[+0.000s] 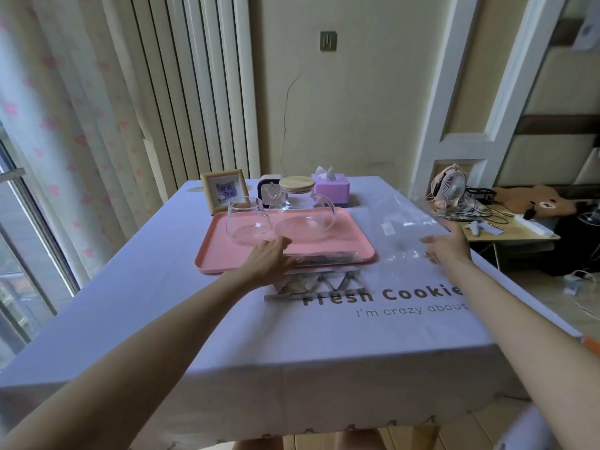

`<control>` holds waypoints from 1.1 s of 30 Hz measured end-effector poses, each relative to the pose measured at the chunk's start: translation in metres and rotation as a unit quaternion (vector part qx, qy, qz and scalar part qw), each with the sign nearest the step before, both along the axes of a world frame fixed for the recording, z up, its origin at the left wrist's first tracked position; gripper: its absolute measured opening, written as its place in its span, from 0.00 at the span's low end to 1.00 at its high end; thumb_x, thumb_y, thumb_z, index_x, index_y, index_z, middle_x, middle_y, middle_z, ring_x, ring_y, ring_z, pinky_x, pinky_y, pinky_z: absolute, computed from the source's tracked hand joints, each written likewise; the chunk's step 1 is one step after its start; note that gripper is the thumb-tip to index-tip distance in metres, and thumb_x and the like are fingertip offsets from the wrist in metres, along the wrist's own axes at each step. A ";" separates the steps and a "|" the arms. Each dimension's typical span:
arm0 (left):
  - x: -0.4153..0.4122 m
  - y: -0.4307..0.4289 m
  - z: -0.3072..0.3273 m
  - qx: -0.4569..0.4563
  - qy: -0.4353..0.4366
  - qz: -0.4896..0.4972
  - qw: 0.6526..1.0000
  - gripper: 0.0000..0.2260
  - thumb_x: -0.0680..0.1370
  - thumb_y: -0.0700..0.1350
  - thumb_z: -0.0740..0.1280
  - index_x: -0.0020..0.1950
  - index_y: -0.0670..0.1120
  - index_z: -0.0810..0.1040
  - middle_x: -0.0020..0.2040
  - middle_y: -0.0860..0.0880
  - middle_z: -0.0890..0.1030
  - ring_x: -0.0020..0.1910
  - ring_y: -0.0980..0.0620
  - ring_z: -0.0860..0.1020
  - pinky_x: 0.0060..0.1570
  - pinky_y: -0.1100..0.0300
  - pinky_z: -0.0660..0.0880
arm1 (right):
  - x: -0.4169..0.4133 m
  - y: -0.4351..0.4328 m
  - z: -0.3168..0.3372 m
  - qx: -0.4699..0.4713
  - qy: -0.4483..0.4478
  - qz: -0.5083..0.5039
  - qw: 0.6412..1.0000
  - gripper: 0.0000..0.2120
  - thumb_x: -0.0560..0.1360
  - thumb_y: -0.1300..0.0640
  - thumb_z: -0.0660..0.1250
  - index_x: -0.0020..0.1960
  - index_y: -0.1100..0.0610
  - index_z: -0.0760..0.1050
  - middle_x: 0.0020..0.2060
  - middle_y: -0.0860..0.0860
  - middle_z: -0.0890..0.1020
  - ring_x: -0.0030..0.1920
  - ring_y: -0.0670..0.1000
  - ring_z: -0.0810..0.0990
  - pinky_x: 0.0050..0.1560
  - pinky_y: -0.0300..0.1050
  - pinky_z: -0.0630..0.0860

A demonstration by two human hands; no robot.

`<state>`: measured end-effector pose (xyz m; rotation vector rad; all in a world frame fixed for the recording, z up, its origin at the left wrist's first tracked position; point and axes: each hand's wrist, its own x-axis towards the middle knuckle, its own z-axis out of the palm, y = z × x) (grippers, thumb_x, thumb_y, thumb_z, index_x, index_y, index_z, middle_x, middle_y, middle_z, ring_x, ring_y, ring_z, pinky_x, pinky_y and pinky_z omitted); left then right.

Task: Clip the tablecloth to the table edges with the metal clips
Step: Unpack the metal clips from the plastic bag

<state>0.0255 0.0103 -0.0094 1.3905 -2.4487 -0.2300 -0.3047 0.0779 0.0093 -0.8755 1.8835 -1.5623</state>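
Note:
A pale lilac tablecloth [227, 326] printed "Fresh Cookie" covers the table and hangs over the near edge. Several metal clips [316, 284] lie in a row in the middle of the cloth, just in front of a pink tray [360, 241]. My left hand [269, 259] reaches forward with straight fingers and rests at the tray's near rim, just left of the clips. My right hand [446, 245] hovers open over the right side of the cloth beside a clear plastic bag [409, 212]. Whether it touches the bag I cannot tell.
On the tray stand a glass cup [243, 222] and a glass teapot [300, 206] with a wooden lid. Behind are a picture frame [224, 191] and a purple tissue box [331, 188]. A side desk with a small fan [449, 186] stands to the right.

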 end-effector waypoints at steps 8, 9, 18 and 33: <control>-0.003 -0.007 -0.011 0.035 -0.018 0.038 0.999 0.24 0.80 0.54 0.58 0.71 0.42 0.61 0.68 0.41 0.70 0.65 0.40 0.67 0.60 0.48 0.66 | -0.015 0.007 -0.021 0.233 0.322 -0.076 0.914 0.22 0.73 0.65 0.62 0.66 0.53 0.72 0.67 0.59 0.68 0.68 0.62 0.60 0.64 0.56 0.61; -0.003 -0.008 -0.011 0.030 -0.011 0.038 0.999 0.24 0.79 0.53 0.59 0.71 0.42 0.62 0.67 0.41 0.69 0.65 0.40 0.67 0.61 0.47 0.66 | -0.011 0.006 -0.021 0.223 0.364 -0.079 0.901 0.22 0.72 0.65 0.63 0.65 0.53 0.72 0.67 0.58 0.67 0.67 0.61 0.60 0.64 0.55 0.60; 0.011 -0.003 -0.010 -0.143 0.036 -0.095 0.985 0.26 0.70 0.42 0.74 0.64 0.34 0.70 0.54 0.35 0.71 0.48 0.39 0.73 0.49 0.49 0.75 | 0.054 -0.017 0.008 0.011 0.439 0.142 0.887 0.13 0.72 0.64 0.65 0.55 0.54 0.79 0.55 0.55 0.80 0.59 0.58 0.74 0.60 0.49 0.69; 0.049 0.012 -0.015 -0.173 0.021 -0.124 0.977 0.24 0.70 0.50 0.72 0.63 0.44 0.71 0.53 0.43 0.72 0.48 0.42 0.73 0.49 0.47 0.73 | 0.135 -0.009 0.002 -0.003 0.278 0.310 0.909 0.07 0.66 0.65 0.75 0.38 0.55 0.80 0.35 0.47 0.82 0.39 0.48 0.80 0.48 0.42 0.78</control>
